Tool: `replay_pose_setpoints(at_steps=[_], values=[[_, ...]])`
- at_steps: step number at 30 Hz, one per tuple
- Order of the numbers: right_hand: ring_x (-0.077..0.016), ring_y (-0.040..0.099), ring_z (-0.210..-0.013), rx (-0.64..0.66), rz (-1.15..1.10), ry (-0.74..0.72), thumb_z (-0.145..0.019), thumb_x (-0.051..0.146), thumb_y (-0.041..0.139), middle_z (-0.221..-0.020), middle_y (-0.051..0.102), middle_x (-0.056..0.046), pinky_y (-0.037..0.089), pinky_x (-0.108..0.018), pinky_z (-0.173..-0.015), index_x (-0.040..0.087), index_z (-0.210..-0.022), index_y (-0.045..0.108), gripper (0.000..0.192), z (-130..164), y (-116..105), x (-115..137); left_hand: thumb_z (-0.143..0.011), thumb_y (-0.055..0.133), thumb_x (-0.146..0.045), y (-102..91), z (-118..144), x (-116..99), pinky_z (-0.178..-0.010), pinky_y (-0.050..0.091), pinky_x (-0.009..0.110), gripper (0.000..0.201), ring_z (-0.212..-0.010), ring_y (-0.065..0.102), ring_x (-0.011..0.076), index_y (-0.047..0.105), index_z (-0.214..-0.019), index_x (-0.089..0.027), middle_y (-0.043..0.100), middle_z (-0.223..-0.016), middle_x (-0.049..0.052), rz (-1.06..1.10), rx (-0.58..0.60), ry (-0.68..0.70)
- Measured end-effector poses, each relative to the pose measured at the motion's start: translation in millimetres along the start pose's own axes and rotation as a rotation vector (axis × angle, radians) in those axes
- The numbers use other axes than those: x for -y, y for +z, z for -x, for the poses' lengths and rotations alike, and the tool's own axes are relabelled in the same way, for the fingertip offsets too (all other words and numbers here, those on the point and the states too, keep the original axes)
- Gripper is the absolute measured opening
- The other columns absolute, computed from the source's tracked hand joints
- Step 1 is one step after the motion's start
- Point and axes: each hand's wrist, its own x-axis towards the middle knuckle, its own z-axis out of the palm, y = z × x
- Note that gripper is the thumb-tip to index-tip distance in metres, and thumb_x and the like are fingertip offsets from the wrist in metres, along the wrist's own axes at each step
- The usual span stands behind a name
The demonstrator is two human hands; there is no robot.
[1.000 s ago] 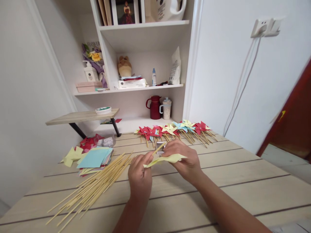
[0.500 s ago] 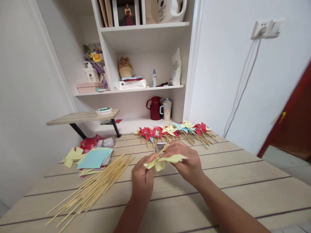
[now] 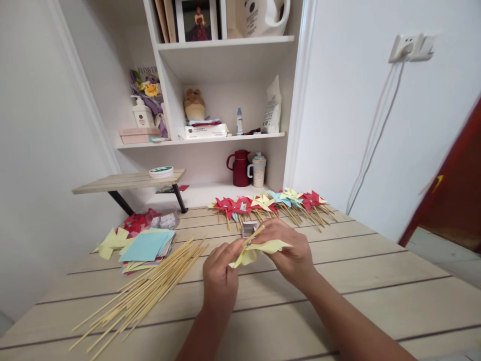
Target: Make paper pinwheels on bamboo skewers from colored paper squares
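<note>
While I stood by the table (image 3: 338, 281), this is what I saw:

Left hand: left hand (image 3: 220, 273) was above the table's middle, fingers closed in a pinch on the near edge of the yellow paper (image 3: 259, 248).
Right hand: right hand (image 3: 289, 248) was just beside the left, fingers closed on the same paper from the far side, thumb on top.
Paper: folded, crumpled a bit, held between both hands, clear of the tabletop.
Stick: one thin wooden stick (image 3: 253, 234) poked up at a tilt between the fingertips, touching the paper. Which hand gripped it, I could not tell.
Small box: a small clear box (image 3: 248, 228) sat on the table just behind the hands.
Stick pile: loose sticks (image 3: 146, 291) lay fanned out to the left, near the left hand.
Paper stack: blue and yellow sheets (image 3: 145, 245) lay behind the stick pile, with red pieces (image 3: 137, 220) further back.
Finished pinwheels: a row of red, yellow and blue pinwheels (image 3: 270, 203) lay along the far edge of the table.
Shelf: a red jug (image 3: 239, 168) and a spotted cup (image 3: 258, 169) stood side by side under the wall shelf (image 3: 210, 140).
</note>
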Motion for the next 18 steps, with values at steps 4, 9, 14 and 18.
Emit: replay_pose_setpoints(at_steps=[4,9,14,18], values=[[-0.0208,0.066,-0.079,0.004,0.004,0.007,-0.091,0.014,0.06,-0.081,0.074,-0.004,0.055,-0.04,-0.077,0.026,-0.098,0.074,0.019,0.8,-0.1,-0.6,-0.089,0.051,-0.011,-1.7,-1.5,-2.6,-0.069,0.054,0.03,0.032,-0.078,0.07,0.0195,0.071,-0.112,-0.022,0.077,-0.09,0.005,-0.069,0.003,0.045],[-0.0219,0.066,-0.081,0.007,0.016,0.02,-0.088,0.01,0.061,-0.079,0.073,-0.005,0.054,-0.039,-0.076,0.025,-0.094,0.074,0.021,0.9,-0.5,-1.1,-0.09,0.049,-0.01,-2.9,-1.3,-4.7,-0.064,0.051,0.028,0.033,-0.072,0.067,0.0179,0.071,-0.112,-0.023,0.074,-0.083,0.004,-0.116,0.006,0.105],[-0.0217,0.066,-0.08,-0.001,0.009,0.024,-0.089,0.011,0.061,-0.079,0.073,-0.005,0.055,-0.039,-0.075,0.025,-0.093,0.074,0.02,0.2,-0.3,0.1,-0.089,0.05,-0.01,-2.0,-0.3,-3.9,-0.062,0.049,0.027,0.032,-0.069,0.064,0.0171,0.071,-0.111,-0.022,0.072,-0.079,0.003,-0.104,0.004,0.084],[-0.0217,0.067,-0.078,-0.007,-0.005,0.026,-0.089,0.016,0.063,-0.08,0.074,-0.005,0.056,-0.04,-0.075,0.026,-0.094,0.074,0.016,0.9,-0.1,0.0,-0.092,0.05,-0.014,-1.4,-1.2,-4.6,-0.062,0.049,0.027,0.029,-0.066,0.064,0.0169,0.072,-0.108,-0.022,0.071,-0.076,0.003,-0.096,-0.009,0.043]])
